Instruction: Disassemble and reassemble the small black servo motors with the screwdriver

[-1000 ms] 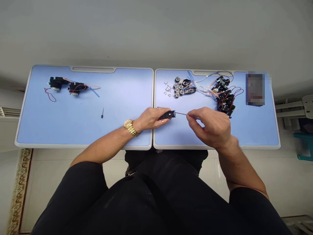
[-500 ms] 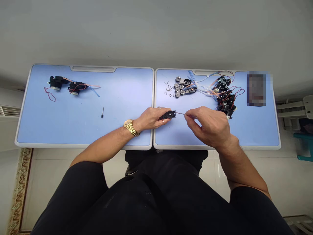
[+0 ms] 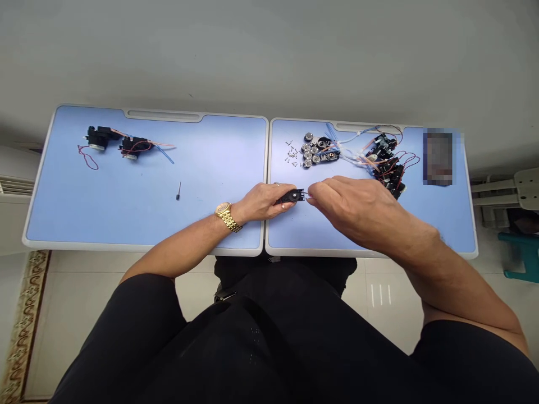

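My left hand (image 3: 269, 201) is closed around a small black plastic mechanism (image 3: 293, 196) with a round part on its face, above the seam between two blue tabletops. Just right of it, my right hand (image 3: 353, 210) pinches a thin, wire-like strand (image 3: 307, 194) that runs to the mechanism's right end. Only a short piece of the strand shows; its kind is unclear. Loose screws (image 3: 292, 152) lie beyond my hands, beside several round silver-faced parts (image 3: 307, 158).
Two black motor assemblies (image 3: 101, 136) with wires and tubes lie far left. A small screwdriver-like tool (image 3: 178, 192) rests nearer. Wired black assemblies (image 3: 385, 168) pile up behind my right hand. A blurred dark rectangle (image 3: 438, 157) lies at the far right.
My right hand has moved left, close to the mechanism, and its forearm has swung outward. Less of the strand shows between the hands. My left hand stays nearly still.
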Tool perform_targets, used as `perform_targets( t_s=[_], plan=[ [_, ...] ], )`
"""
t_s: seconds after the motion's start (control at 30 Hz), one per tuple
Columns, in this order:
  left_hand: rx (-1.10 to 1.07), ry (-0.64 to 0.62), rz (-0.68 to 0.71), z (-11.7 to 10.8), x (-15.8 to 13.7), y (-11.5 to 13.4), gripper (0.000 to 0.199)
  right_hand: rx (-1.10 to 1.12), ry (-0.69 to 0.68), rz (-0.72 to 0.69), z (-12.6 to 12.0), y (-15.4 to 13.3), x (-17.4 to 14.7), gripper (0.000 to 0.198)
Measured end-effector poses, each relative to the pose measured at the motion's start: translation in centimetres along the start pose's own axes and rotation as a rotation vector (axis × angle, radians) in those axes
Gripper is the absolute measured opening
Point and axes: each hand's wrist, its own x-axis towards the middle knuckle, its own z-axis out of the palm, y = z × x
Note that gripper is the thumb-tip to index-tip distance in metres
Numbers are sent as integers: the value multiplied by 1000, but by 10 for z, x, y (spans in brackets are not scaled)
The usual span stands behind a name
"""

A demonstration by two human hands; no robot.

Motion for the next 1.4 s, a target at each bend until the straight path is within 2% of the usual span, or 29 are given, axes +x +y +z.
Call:
perform_targets(
  t_s=[0.27,0.5,0.67,0.8,0.97,1.1,1.23,1.3,1.4],
  plan=[
    [-66,-7,4,1,0,0,29,-64,76,80,1,7,19,41],
    [-90,-14,-8,0,1,1,28,-3,66,-18,4,21,14,38],
    [-90,-2,-15,2,1,0,30,34,66,37,12,21,14,46],
    [-89,9,0,1,1,0,32,19,-8,88,7,15,16,36],
    [-100,-14,-5,-1,1,2,27,17,-120,67,-5,16,22,20],
    [-86,-11,-13,-1,2,2,29,-77,-92,61,-2,19,23,26],
    [-105,-8,-4,0,2,1,31,-65,-17,133,2,16,22,36],
    [-111,-7,2,0,2,1,30,1,6,142,2,15,23,33],
    [-104,-3,6,0,1,1,28,77,-8,74,1,15,23,23]
  ],
)
